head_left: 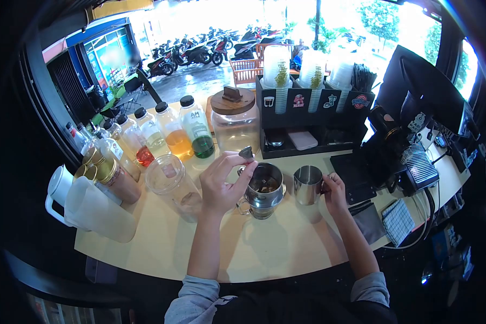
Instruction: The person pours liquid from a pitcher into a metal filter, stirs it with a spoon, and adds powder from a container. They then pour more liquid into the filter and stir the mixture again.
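My left hand (224, 181) is raised beside a metal drip filter (264, 195), pinching a small dark metal piece (247, 153) between thumb and fingers. That filter sits on a glass mug (262, 212) and has dark, leafy-looking bits inside. To its right stands a steel milk pitcher (308, 189), upright at table height. Its handle is in the closed fingers of my right hand (335, 191). Left of my left wrist is a clear plastic jar (170, 183) with its top uncovered.
Bottles of coloured syrup (202, 135) line the back left, with plastic pitchers (100, 210) in front. A wooden-lidded glass jar (236, 127) and a black cup rack (313, 124) stand behind. At right are a black machine (383, 146) and folded cloths (398, 220).
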